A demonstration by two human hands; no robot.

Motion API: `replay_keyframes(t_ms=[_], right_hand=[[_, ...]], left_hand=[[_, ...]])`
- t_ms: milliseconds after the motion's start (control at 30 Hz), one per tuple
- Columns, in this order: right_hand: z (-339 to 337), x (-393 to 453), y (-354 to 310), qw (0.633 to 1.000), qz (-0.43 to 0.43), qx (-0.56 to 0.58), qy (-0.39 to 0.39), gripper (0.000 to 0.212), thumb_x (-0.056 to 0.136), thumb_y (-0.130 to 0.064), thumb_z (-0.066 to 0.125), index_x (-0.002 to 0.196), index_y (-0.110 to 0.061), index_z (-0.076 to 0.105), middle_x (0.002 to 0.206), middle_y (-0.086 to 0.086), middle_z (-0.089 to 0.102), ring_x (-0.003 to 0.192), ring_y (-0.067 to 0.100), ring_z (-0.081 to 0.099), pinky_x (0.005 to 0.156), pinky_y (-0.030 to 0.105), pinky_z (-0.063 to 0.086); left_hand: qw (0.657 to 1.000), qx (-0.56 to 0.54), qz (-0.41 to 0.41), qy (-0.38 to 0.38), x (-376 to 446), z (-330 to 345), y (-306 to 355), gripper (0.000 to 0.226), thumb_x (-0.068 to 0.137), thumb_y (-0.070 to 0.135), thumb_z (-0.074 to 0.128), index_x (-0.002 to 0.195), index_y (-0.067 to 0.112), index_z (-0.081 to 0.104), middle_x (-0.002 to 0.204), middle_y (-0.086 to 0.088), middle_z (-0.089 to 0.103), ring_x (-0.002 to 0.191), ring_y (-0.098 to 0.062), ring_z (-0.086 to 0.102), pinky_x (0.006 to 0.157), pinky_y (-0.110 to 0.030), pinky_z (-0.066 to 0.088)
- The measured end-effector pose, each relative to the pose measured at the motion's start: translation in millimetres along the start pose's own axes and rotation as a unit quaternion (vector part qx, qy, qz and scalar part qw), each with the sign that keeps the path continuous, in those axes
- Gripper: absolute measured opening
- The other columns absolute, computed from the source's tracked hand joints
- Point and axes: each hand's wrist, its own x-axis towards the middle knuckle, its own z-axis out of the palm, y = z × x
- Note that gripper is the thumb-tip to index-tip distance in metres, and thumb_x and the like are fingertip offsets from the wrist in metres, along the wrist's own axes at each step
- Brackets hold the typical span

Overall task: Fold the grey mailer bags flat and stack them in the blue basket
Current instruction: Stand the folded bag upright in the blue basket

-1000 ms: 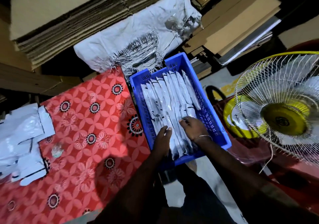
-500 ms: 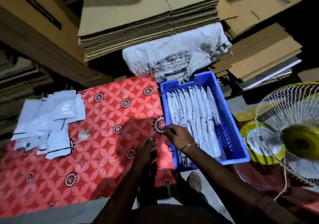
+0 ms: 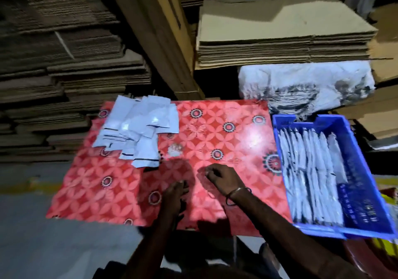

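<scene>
Both hands, left hand (image 3: 175,192) and right hand (image 3: 221,178), seemingly empty and loosely curled, between folds; next reach: unfolded mailer bags (image 3: 137,131) far left of the blue basket (image 3: 364,184)

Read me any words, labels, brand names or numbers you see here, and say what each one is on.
No text can be read here.
Blue basket: pale print on the inside of its right wall, too blurred to read.
Unfolded mailer bags: dark strips along their edges, no legible print.
White sack: dark smudged marks, no letters to make out.
Cardboard stacks: no print visible.
</scene>
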Motion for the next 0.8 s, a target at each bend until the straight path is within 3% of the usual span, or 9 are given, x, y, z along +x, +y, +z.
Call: replay_keyframes(t_ms=[67, 133, 233, 300, 467, 667, 800], right_hand=[[25, 3, -19, 1.000, 0.000, 0.003, -0.009, 0.017, 0.096, -0.022, 0.065, 0.084, -0.033, 0.067, 0.075, -0.017, 0.063, 0.072, 0.005, 0.055, 0.069, 0.025, 0.038], [44, 7, -34, 1.000, -0.003, 0.006, -0.018, 0.024, 0.095, -0.022, 0.064, 0.077, -0.038, 0.060, 0.069, -0.016, 0.060, 0.069, 0.005, 0.055, 0.065, 0.022, 0.040], [63, 12, -51, 1.000, -0.004, 0.014, -0.028, 0.025, 0.094, -0.024, 0.065, 0.074, -0.036, 0.060, 0.069, -0.012, 0.064, 0.066, -0.003, 0.057, 0.065, 0.024, 0.043], [69, 20, -58, 0.999, -0.009, 0.026, -0.032, 0.031, 0.094, -0.022, 0.066, 0.071, -0.041, 0.058, 0.066, -0.016, 0.062, 0.064, -0.007, 0.055, 0.067, 0.022, 0.043], [67, 43, -64, 0.999, -0.008, 0.033, -0.032, 0.034, 0.094, -0.018, 0.067, 0.072, -0.044, 0.062, 0.067, -0.018, 0.065, 0.069, 0.002, 0.061, 0.070, 0.028, 0.047], [68, 90, -65, 0.998, -0.010, 0.033, -0.046, 0.011, 0.093, -0.022, 0.068, 0.083, -0.027, 0.071, 0.075, -0.005, 0.070, 0.076, 0.017, 0.066, 0.073, 0.031, 0.048], [69, 125, -68, 0.999, -0.013, -0.007, -0.049, 0.032, 0.092, -0.024, 0.066, 0.066, -0.039, 0.054, 0.070, -0.005, 0.065, 0.072, 0.021, 0.063, 0.072, 0.036, 0.049]], left_hand=[[1.000, 0.012, -0.011, 0.010, 1, -32, 1, 0.027, 0.107, 0.028, 0.048, 0.103, 0.014, 0.071, 0.103, -0.014, 0.074, 0.063, -0.016, 0.059, 0.057, -0.025, 0.038], [0.999, 0.029, -0.024, 0.013, 3, -60, 0, 0.033, 0.106, 0.037, 0.048, 0.110, 0.016, 0.072, 0.102, -0.006, 0.076, 0.067, -0.017, 0.059, 0.059, -0.025, 0.037], [1.000, 0.009, -0.009, 0.016, 10, -90, -4, 0.031, 0.106, 0.036, 0.049, 0.110, 0.016, 0.072, 0.100, -0.010, 0.074, 0.080, -0.025, 0.058, 0.057, -0.024, 0.035], [1.000, -0.010, -0.005, 0.026, 18, -100, -4, 0.029, 0.106, 0.032, 0.050, 0.106, 0.013, 0.072, 0.096, -0.014, 0.072, 0.079, -0.026, 0.056, 0.057, -0.024, 0.033], [0.999, -0.021, -0.006, 0.026, 32, -96, 7, 0.030, 0.101, 0.036, 0.057, 0.099, 0.009, 0.072, 0.082, -0.007, 0.066, 0.058, -0.016, 0.047, 0.052, -0.023, 0.028], [0.997, -0.057, -0.009, 0.049, 50, -88, 24, 0.023, 0.106, 0.025, 0.053, 0.097, 0.010, 0.069, 0.085, -0.011, 0.070, 0.063, -0.021, 0.054, 0.054, -0.026, 0.036], [0.995, -0.076, 0.004, 0.056, 72, -80, 40, 0.018, 0.104, 0.014, 0.055, 0.105, 0.003, 0.069, 0.086, -0.010, 0.071, 0.074, -0.022, 0.065, 0.058, -0.026, 0.047]])
